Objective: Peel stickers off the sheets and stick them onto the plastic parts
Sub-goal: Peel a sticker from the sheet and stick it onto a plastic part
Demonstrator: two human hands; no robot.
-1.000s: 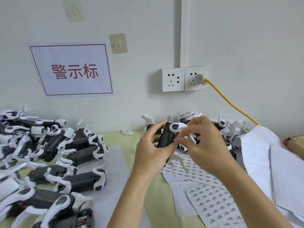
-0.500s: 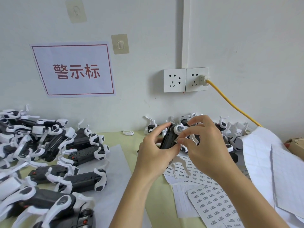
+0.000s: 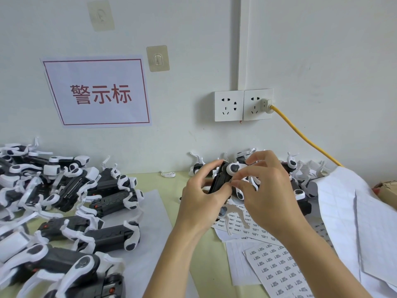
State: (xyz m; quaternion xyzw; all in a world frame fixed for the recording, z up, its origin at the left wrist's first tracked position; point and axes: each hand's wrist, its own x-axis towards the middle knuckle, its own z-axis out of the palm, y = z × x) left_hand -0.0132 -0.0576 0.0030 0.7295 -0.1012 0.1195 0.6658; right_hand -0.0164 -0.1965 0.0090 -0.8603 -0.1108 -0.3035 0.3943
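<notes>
My left hand grips a black and white plastic part, held up over the table near the wall. My right hand is against the part's right side, thumb and forefinger pinching a small sticker at the part's black body. Under my hands lie sticker sheets printed with rows of small labels. The lower end of the held part is hidden behind my hands.
Many black and white parts are piled at the left on white paper. More parts lie by the wall behind my hands. Blank backing sheets cover the right. A yellow cable runs from the wall socket. A cardboard box sits far right.
Both hands have shifted slightly with the part, turning it a little; my right fingers have closed in on the black body with the sticker.
</notes>
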